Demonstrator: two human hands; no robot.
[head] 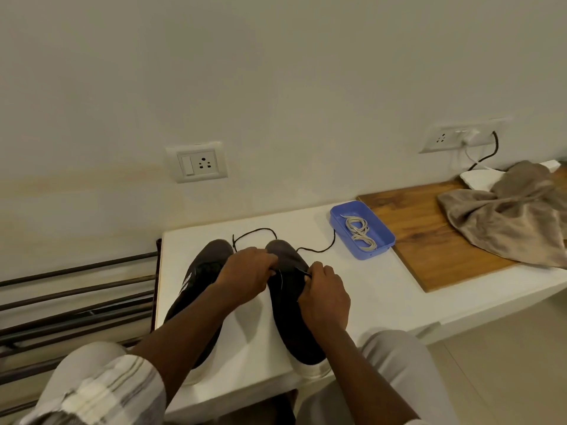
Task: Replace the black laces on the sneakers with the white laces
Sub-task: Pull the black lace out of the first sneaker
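1. Working on the dark sneaker (291, 326) right under both hands, toe pointing away, sat on the white table (383, 302).
2. Gripping its upper near the toe end with the left hand (245, 273), fingers curled down tight. Can't tell if any lace is caught in that grip too.
3. Pinching a thin strand of the black lace (316, 250) with the right hand (323, 294), thumb and fingertips closed on it, just across the shoe from the left hand's knuckles.
4. Leaving the rest of that lace loose on the table beyond both hands: one loop past the left hand, one curl running off past the right hand toward the tray.
5. Not touching the second sneaker (196, 289), parked just left of the left hand, with white stripes on its side and partly hidden behind the left forearm.
6. Got the white laces (360, 233) bundled in a blue tray (368, 255), beyond and to the right of the right hand, well apart from it and in neither hand.
7. Further right of the right hand, seeing a wooden board (429, 240) right beside the tray, with a crumpled beige cloth (506, 222) on its far part.
8. Off to the left of the left hand, past the table edge, spotting some dark metal rails (76, 289).
9. Up on the wall beyond the hands, seeing a white socket plate (199, 164).
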